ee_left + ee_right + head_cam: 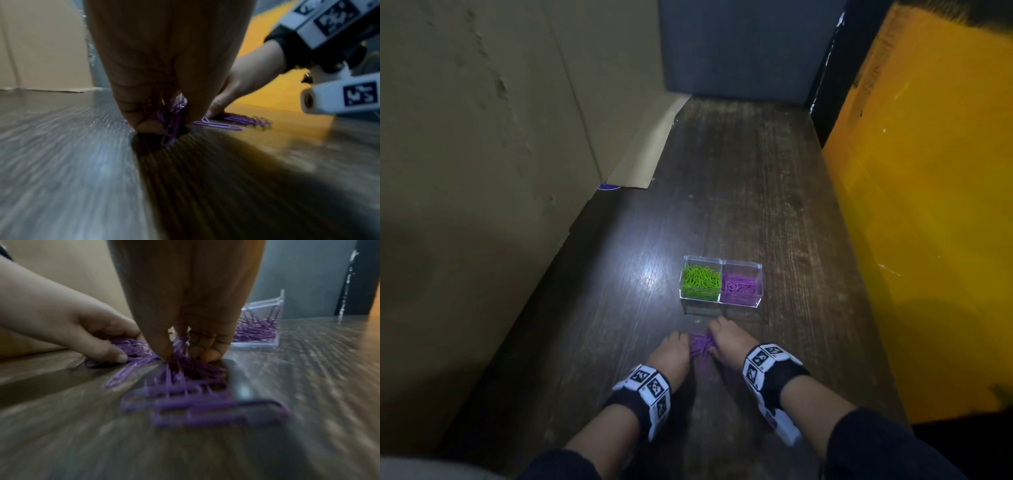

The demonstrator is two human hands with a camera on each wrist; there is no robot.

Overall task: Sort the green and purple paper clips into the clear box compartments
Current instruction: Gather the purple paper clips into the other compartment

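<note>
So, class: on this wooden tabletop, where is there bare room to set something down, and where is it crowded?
Bare wood lies beyond the clear box up to the grey back panel, left of it toward the cardboard wall, and right toward the yellow panel. It is crowded just in front of the box, where the left hand and right hand gather the loose purple paper clips.

- Loose heap of purple wire paper clips: uniform violet.
- Clear plastic two-compartment box: colourless walls; left compartment bright green clips, right compartment purple clips.
- Dark wooden tabletop: brown, streaked grain.
- White wrist bands: black square marker patterns.
- Yellow panel: plain orange-yellow.
- Tan cardboard sheet: plain beige.
</note>
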